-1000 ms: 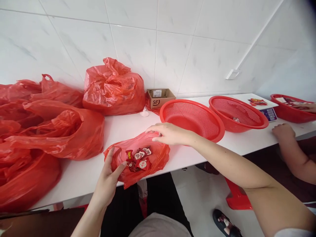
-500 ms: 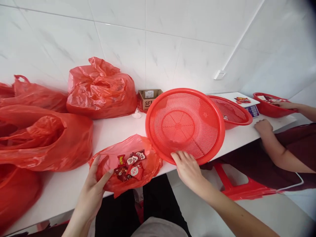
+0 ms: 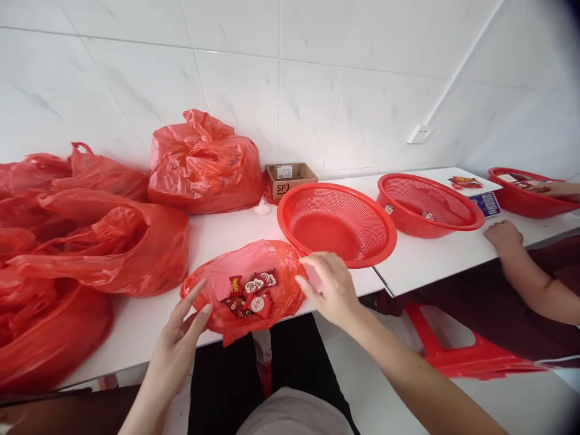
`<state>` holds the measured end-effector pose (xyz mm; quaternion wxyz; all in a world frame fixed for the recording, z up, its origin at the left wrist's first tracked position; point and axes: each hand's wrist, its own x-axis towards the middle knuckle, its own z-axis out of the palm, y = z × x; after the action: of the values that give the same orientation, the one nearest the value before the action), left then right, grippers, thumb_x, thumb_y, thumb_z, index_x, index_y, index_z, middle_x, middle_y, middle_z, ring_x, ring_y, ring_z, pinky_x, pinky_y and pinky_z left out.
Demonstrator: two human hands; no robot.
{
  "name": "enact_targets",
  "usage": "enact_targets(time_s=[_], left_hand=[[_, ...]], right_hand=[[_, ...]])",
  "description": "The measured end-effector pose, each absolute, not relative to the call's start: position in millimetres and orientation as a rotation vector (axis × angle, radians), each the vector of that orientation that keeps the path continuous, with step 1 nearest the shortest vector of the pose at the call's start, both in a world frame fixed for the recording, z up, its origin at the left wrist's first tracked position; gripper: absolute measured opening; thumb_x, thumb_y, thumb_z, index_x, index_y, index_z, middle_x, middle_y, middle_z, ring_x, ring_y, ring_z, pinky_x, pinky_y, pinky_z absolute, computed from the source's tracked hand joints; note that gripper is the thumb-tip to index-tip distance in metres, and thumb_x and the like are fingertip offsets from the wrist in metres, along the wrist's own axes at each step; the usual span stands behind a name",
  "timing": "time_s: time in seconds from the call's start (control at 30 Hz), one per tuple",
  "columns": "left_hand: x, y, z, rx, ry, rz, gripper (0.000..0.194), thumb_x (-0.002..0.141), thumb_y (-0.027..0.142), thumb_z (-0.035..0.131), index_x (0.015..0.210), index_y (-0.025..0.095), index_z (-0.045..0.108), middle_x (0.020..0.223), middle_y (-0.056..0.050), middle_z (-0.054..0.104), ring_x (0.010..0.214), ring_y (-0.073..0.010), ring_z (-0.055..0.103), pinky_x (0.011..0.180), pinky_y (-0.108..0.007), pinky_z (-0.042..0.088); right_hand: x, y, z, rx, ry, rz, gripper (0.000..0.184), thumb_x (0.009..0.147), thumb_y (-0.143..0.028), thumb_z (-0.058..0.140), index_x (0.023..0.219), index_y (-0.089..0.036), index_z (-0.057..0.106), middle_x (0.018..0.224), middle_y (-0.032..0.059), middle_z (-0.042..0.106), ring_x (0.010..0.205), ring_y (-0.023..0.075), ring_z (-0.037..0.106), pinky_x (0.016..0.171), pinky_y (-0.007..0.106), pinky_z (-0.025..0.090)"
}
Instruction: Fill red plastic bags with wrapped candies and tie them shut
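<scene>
A thin red plastic bag (image 3: 290, 290) lies spread at the table's front edge, its mouth facing up. Several small wrapped snack packets (image 3: 260, 305) are inside it, in dark red wrappers with white labels. At the bag's left rim is my left hand (image 3: 179, 335), thumb and fingers apart. My right hand (image 3: 333, 290) hovers by the bag's right rim with its fingers spread; whether it touches the plastic I cannot tell. Just beyond it, a round red mesh basket (image 3: 335, 235) sits upright on the table, with nothing in it that I can see.
Full red bags (image 3: 203, 175) crowd the left side and back. A small cardboard box (image 3: 290, 181) stands by the wall. To the right are a second basket (image 3: 408, 220), a scale (image 3: 487, 204) and another basket (image 3: 521, 196), where a co-worker's hand (image 3: 505, 234) rests on the table.
The tilted mesh basket has come down onto the table. My right hand has let go of its rim and moved to the bag's right side. The view has shifted slightly.
</scene>
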<state>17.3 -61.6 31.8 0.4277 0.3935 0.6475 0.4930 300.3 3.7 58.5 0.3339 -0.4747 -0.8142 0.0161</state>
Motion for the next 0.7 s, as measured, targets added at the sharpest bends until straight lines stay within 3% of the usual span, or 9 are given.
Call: enact_targets(time_s=[0.1, 0.2, 0.27, 0.37, 0.6, 0.7], left_hand=[[10, -71, 25, 0.950, 1.637, 1.250, 0.074, 0.073, 0.054, 0.071, 0.139, 0.027, 0.051, 0.115, -0.004, 0.065, 0.095, -0.0217, 0.067, 0.101, -0.041, 0.050], [-1, -80, 22, 0.935, 1.636, 1.307, 0.075, 0.067, 0.052, 0.077, 0.132, 0.021, 0.056, 0.093, -0.002, 0.065, 0.079, -0.0173, 0.066, 0.079, -0.033, 0.059], [-10, -84, 30, 0.941, 1.632, 1.331, 0.072, 0.064, 0.049, 0.079, 0.126, 0.021, 0.058, 0.084, 0.000, 0.064, 0.073, -0.0154, 0.064, 0.069, -0.027, 0.059], [-24, -88, 63, 0.972, 1.671, 1.423, 0.062, 0.062, 0.044, 0.082, 0.118, 0.023, 0.062, 0.082, 0.001, 0.065, 0.071, -0.0134, 0.063, 0.065, -0.021, 0.057], [-5, -66, 151, 1.255, 1.544, 1.914, 0.024, 0.075, 0.029, 0.075, 0.100, 0.026, 0.073, 0.085, 0.003, 0.066, 0.073, -0.0069, 0.060, 0.069, -0.014, 0.051], [8, -50, 167, 1.385, 1.574, 1.758, 0.020, 0.075, 0.027, 0.074, 0.094, 0.022, 0.073, 0.088, 0.001, 0.069, 0.074, -0.0082, 0.060, 0.067, -0.017, 0.051]], right_hand=[[279, -1, 44, -1.262, -2.117, 0.181, 0.032, 0.090, -0.049, 0.057, 0.107, -0.022, 0.057, 0.101, 0.0108, 0.066, 0.092, 0.0244, 0.063, 0.076, 0.034, 0.049], [275, 7, 38, -1.327, -2.135, 0.299, 0.018, 0.092, -0.038, 0.054, 0.089, -0.020, 0.057, 0.084, 0.0061, 0.065, 0.074, 0.0197, 0.061, 0.064, 0.029, 0.044], [282, 15, 48, -1.302, -2.090, 0.486, 0.019, 0.093, -0.034, 0.052, 0.080, -0.020, 0.055, 0.074, 0.0016, 0.061, 0.064, 0.0152, 0.056, 0.060, 0.026, 0.041], [299, 27, 86, -1.191, -1.888, 0.714, 0.024, 0.091, -0.039, 0.055, 0.078, -0.020, 0.053, 0.070, -0.0016, 0.056, 0.061, 0.0121, 0.051, 0.059, 0.025, 0.040], [298, 42, 174, -0.974, -1.817, 0.780, 0.018, 0.087, -0.035, 0.059, 0.078, -0.019, 0.058, 0.075, -0.0011, 0.058, 0.066, 0.0113, 0.052, 0.063, 0.025, 0.041], [285, 49, 180, -0.922, -1.758, 0.888, 0.019, 0.086, -0.033, 0.057, 0.073, -0.019, 0.056, 0.072, -0.0008, 0.059, 0.067, 0.0115, 0.054, 0.062, 0.023, 0.042]])
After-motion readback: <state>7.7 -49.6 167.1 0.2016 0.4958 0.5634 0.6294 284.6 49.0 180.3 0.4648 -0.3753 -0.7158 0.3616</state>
